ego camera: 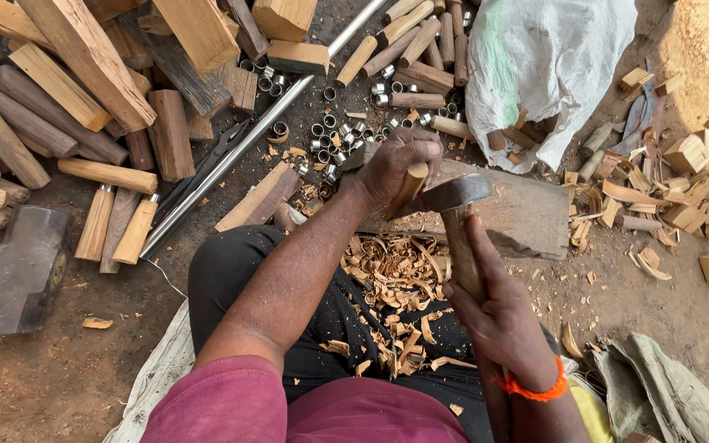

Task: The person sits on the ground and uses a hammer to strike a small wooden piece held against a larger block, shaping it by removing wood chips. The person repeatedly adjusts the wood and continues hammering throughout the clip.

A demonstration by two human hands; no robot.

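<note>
At the far left we see a big sledgehammer head (25, 267) lying on the ground, beside pale wooden handles (116, 230). Our left hand (395, 164) has its grip closed around a short round wooden peg (409, 187), light brown, standing tilted on a dark wooden block (527, 215). Our right hand (498, 316) has its grip closed around the handle of an adze-like tool (455, 198), whose dark metal head touches the peg. Shavings (395, 271) lie on our lap. Farther right, a white woven sack (547, 57) lies open with wooden pieces at its mouth.
</note>
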